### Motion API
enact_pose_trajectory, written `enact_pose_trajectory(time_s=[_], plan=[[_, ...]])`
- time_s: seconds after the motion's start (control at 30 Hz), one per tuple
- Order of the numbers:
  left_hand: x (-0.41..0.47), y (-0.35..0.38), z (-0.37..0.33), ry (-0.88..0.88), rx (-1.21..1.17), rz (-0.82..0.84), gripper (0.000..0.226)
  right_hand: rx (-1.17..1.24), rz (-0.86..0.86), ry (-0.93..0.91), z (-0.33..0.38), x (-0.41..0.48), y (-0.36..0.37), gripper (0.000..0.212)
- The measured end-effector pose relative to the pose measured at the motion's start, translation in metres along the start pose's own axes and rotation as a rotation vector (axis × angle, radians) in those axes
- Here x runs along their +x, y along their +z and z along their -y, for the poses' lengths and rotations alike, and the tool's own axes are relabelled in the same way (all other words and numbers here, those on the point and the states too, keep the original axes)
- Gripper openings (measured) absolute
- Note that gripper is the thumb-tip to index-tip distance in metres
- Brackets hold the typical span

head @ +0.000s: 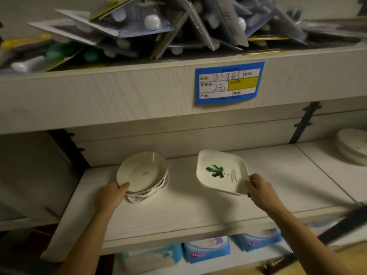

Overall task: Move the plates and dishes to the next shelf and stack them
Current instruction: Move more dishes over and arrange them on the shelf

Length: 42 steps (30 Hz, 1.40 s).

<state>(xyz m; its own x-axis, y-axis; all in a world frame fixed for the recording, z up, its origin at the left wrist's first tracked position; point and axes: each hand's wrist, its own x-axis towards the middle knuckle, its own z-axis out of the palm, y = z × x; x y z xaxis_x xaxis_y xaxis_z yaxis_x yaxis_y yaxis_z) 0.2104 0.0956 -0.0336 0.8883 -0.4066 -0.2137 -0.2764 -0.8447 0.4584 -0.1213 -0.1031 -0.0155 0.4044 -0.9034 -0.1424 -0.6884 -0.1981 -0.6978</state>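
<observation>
Gripping on both sides, hands well apart. Landmark: blue price label (pixel 229 83) on the upper shelf's front edge.

Left hand (pixel 110 197): below and left of the label, fingers curled onto the near-left rim of the round plates (pixel 143 173). That's a small white stack on the shelf board (pixel 188 211), below-left of the label. Top plate is tilted, far rim raised, with a small mark at its centre. The plates under it are skewed out toward the near side. Count under the top 1: cannot tell.

Right hand (pixel 262 192): below the label, slightly right. Thumb on the inner rim, fingers under the near-right corner of the square dish (pixel 222 171). Dish is white with rounded corners, a green leaf print and a line of small text, unreadable. It's almost straight below the label, turned corner-on and tilted, far corner up. A 2nd rim shows under its near edge, maybe 2 nested; cannot tell. Whether it touches the board: cannot tell.

Plates and dish: side by side, clear gap between, not touching.

Far right and below the label: another white dish stack (pixel 351 147) on the neighbouring board, past a seam, well apart from both hands.

Above the label: jumbled blister packs (pixel 139 26). Lowest, under the board: blue packs (pixel 206 252) marked XL.
</observation>
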Motion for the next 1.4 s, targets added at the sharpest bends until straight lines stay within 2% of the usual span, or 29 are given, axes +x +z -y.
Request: enact_pose_trajectory(time_s=[0.13,0.3,0.43,0.6,0.93,1.1,1.4], plan=[[0.009,-0.002,-0.001,-0.034,-0.093,0.074,0.037,-0.027,0.000,0.049,-0.001,-0.010,0.005,0.010],[0.008,-0.010,-0.005,-0.014,-0.103,0.074,0.034,-0.097,-0.010,0.070,-0.003,-0.013,0.005,0.017],[0.006,-0.014,-0.008,0.000,-0.008,0.090,0.037,-0.109,-0.003,0.063,-0.003,-0.012,0.003,0.013],[-0.002,-0.022,-0.018,0.031,0.209,0.028,0.045,-0.107,0.004,0.054,-0.006,-0.014,-0.005,0.015],[-0.017,-0.039,-0.035,0.182,0.524,-0.068,0.037,-0.113,-0.009,0.029,-0.013,-0.014,-0.026,0.010],[-0.030,-0.045,-0.047,0.128,0.593,-0.069,0.042,-0.076,-0.004,0.014,-0.017,-0.020,-0.030,0.012],[-0.038,-0.047,-0.054,0.162,0.670,-0.121,0.041,-0.085,-0.018,0.025,-0.027,-0.032,-0.039,0.012]])
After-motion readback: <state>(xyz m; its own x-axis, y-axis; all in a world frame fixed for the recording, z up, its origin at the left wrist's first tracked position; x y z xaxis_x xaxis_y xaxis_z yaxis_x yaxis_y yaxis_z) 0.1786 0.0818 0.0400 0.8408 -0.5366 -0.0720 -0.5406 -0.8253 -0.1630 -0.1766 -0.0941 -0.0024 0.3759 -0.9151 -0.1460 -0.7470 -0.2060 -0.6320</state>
